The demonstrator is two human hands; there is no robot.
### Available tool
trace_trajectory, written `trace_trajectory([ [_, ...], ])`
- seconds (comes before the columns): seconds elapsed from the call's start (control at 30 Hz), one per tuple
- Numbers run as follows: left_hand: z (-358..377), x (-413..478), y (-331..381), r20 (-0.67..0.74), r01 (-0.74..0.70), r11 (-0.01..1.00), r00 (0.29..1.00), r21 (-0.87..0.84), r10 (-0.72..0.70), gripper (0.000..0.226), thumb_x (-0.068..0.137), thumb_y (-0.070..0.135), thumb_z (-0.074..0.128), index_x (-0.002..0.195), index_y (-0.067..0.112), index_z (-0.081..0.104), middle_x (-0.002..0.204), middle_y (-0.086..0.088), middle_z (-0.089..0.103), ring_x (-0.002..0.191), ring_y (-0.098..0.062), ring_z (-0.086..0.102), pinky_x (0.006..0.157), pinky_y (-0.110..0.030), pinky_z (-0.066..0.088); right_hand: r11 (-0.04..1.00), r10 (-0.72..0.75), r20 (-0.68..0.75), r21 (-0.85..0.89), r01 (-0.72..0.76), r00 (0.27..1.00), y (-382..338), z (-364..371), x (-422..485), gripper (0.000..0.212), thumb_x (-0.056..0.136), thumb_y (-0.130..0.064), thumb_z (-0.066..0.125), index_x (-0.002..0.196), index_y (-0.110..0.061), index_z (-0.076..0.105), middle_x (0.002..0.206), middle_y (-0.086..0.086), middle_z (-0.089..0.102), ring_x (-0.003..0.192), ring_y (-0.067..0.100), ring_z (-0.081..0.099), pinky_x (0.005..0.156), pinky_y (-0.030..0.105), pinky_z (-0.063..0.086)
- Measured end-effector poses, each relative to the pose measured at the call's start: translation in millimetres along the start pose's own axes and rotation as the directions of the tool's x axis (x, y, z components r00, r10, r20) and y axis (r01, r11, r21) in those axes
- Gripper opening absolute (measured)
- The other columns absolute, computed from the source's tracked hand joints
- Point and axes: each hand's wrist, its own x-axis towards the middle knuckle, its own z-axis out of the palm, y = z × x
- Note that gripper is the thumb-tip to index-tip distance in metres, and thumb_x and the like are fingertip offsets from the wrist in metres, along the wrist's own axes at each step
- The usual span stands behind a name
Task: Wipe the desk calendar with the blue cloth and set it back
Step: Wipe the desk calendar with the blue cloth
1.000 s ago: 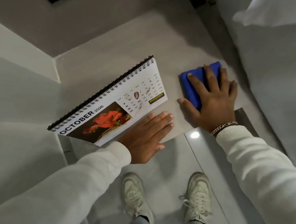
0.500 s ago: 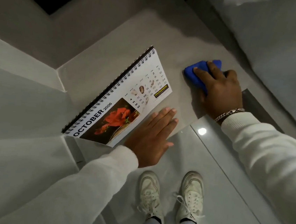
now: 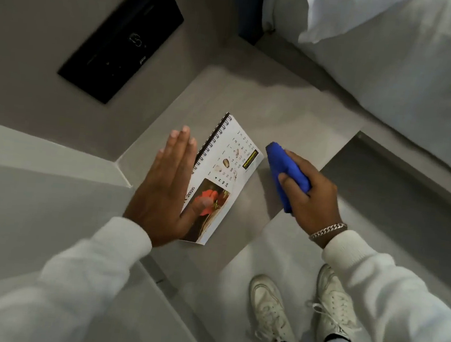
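One view is all I have, the head camera looking down, so I read everything from it. The desk calendar [image 3: 225,179] stands on the grey ledge [image 3: 281,107] near the middle of the picture, its printed page facing me and its spiral binding along the far-left edge. Its long axis runs from about one o'clock down to seven o'clock.

My left hand [image 3: 165,187] is on the calendar's left end, at roughly nine o'clock from the page's centre. The four fingers are flat, straight and close together, and they cover the binding side, while the thumb lies across the flower photo on the front. That looks to me like a pinch with the page between thumb and palm, though I cannot tell how firm it is.

My right hand [image 3: 309,196] sits at three o'clock from the calendar, just beside its right end but apart from it. Its fingers are curled around the bunched blue cloth [image 3: 285,174], whose free tip points up toward eleven o'clock.

So the cloth hand is the one nearer the uncovered part of the page, the date grid. I judge the wipe has not yet met the paper; the coming stroke would travel from three o'clock leftward and then along the long axis, with the left hand steadying the calendar.
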Motion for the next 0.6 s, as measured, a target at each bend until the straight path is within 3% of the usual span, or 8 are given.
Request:
trace_trajectory([
  [0.13, 3, 8, -20, 0.078, -0.063, 0.998, 0.995, 0.005, 0.062, 0.094, 0.089, 0.066, 0.035, 0.154, 0.01, -0.004, 0.165, -0.009, -0.007, 0.154, -0.023, -0.009, 0.124, -0.046, 0.004, 0.973, 0.118, -0.06, 0.206, -0.103, 0.991, -3, 41, -11, 0.045, 0.095, -0.022, 0.056, 0.139, -0.021, 0.048, 0.139, -0.009, 0.054, 0.118, -0.001, 0.054, 0.102, 0.015, 0.044],
  [0.2, 4, 8, -24, 0.093, -0.084, 0.996, 0.992, -0.023, 0.086, 0.096, 0.088, 0.066, 0.036, 0.155, 0.01, -0.003, 0.166, -0.009, -0.007, 0.154, -0.022, -0.009, 0.124, -0.046, 0.004, 0.949, 0.173, -0.09, 0.283, -0.141, 0.981, -6, 60, -11, 0.05, 0.096, -0.023, 0.055, 0.144, -0.02, 0.042, 0.147, -0.003, 0.049, 0.126, 0.001, 0.048, 0.103, 0.009, 0.04],
  [0.3, 6, 9, -22, 0.093, -0.113, 0.991, 0.989, -0.071, 0.119, 0.095, 0.089, 0.064, 0.038, 0.154, 0.007, -0.002, 0.166, -0.011, -0.006, 0.154, -0.023, -0.008, 0.124, -0.051, 0.009, 0.942, 0.181, -0.105, 0.304, -0.142, 0.978, -17, 87, -16, 0.056, 0.096, -0.025, 0.055, 0.147, -0.018, 0.035, 0.151, 0.002, 0.042, 0.121, -0.015, 0.045, 0.096, 0.002, 0.039],
  [0.37, 7, 9, -19, 0.079, -0.117, 0.988, 0.989, -0.102, 0.126, 0.094, 0.09, 0.064, 0.036, 0.154, 0.006, -0.001, 0.166, -0.01, -0.005, 0.154, -0.022, -0.008, 0.124, -0.051, 0.01, 0.95, 0.174, -0.082, 0.278, -0.145, 0.981, -23, 105, -28, 0.058, 0.095, -0.023, 0.056, 0.148, -0.017, 0.033, 0.155, 0.007, 0.037, 0.136, 0.003, 0.042, 0.108, 0.026, 0.043],
  [0.43, 7, 9, -19, 0.069, -0.117, 0.985, 0.99, -0.13, 0.126, 0.093, 0.09, 0.064, 0.034, 0.154, 0.007, -0.001, 0.166, -0.011, -0.004, 0.154, -0.021, -0.008, 0.124, -0.051, 0.011, 0.937, 0.199, -0.062, 0.305, -0.171, 0.978, -26, 120, -47, 0.059, 0.095, -0.018, 0.057, 0.149, -0.018, 0.032, 0.157, 0.008, 0.033, 0.145, 0.023, 0.032, 0.114, 0.047, 0.037],
  [0.6, 6, 9, -19, 0.086, -0.122, 0.977, 0.987, -0.177, 0.139, 0.092, 0.091, 0.066, 0.029, 0.153, 0.005, -0.001, 0.166, -0.012, -0.005, 0.154, -0.024, -0.008, 0.123, -0.054, 0.011, 0.915, 0.25, -0.046, 0.339, -0.22, 0.967, -32, 138, -84, 0.059, 0.095, -0.019, 0.058, 0.148, -0.024, 0.032, 0.158, 0.002, 0.03, 0.148, 0.015, 0.023, 0.119, 0.041, 0.029],
])
